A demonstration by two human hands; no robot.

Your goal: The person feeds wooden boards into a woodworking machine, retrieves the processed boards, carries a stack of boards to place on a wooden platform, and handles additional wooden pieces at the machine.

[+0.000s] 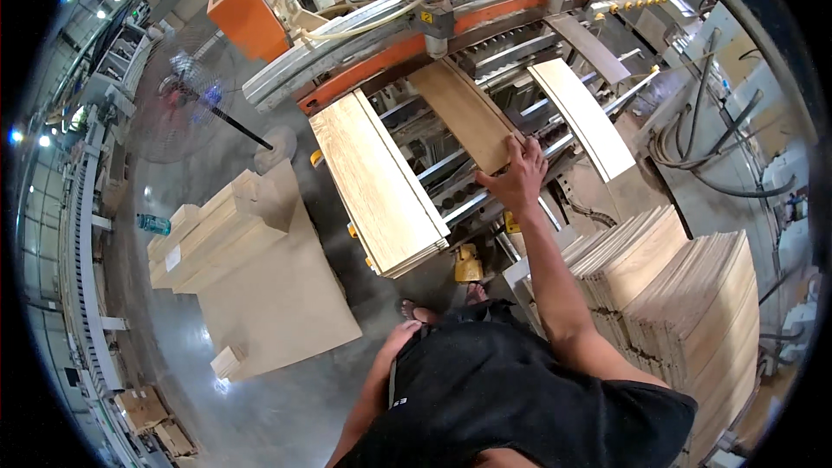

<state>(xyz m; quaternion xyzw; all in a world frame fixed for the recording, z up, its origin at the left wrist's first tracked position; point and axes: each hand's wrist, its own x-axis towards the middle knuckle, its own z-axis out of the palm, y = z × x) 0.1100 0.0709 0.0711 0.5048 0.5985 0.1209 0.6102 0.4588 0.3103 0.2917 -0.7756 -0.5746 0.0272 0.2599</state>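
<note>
My right hand [520, 175] reaches forward and grips the near corner of a brown wooden board [459, 113], thumb at its end and fingers along its right edge. That board lies on the metal rails of a machine [472, 204], its far end under the clamp bar. My left hand [401, 337] rests flat against my dark clothing at the hip, holding nothing. Left of the brown board sits a stack of pale wood-grain boards [377, 182]. To its right, a pale grooved board [582, 117] lies across the rails.
Tall stacks of boards [693, 295] stand close on my right. A yellow foot pedal [468, 265] is on the floor by my feet. At left, bundled boards [217, 230] lie on a brown sheet [277, 312], with a teal bottle [154, 224] on top and a fan [178, 91] behind.
</note>
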